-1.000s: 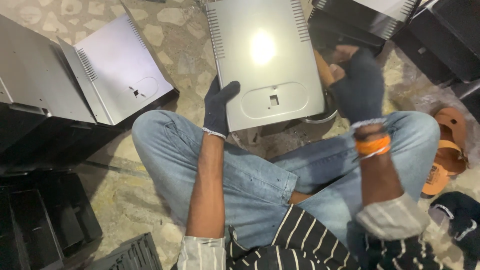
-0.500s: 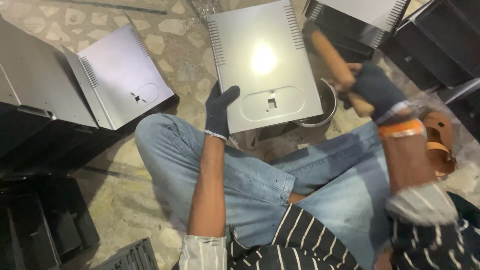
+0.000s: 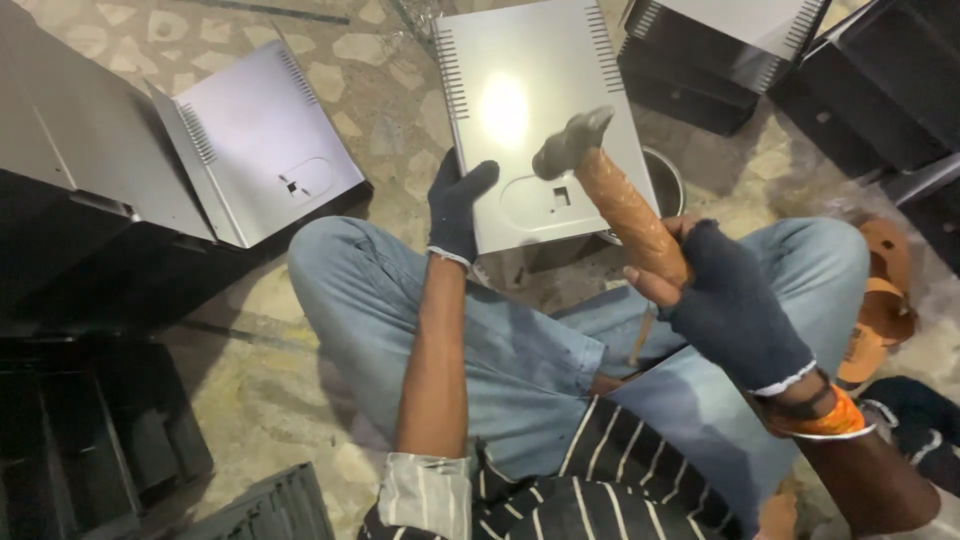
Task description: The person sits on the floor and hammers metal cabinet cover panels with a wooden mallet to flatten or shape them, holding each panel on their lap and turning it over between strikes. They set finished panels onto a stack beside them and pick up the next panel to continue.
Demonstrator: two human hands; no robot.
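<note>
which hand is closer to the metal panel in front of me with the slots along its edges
Left. The left hand rests on the metal panel at its lower left edge, while the right hand holds the hammer raised above it, off the panel's lower right corner.

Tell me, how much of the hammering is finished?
Hard to say exactly. One similar panel leans on the black cases at the left, possibly done already. In hand now: the left hand steadies the grey metal panel by its lower edge, while the right hand holds the hammer raised above it. More panels and black cases lie around, so plenty may remain.
</note>
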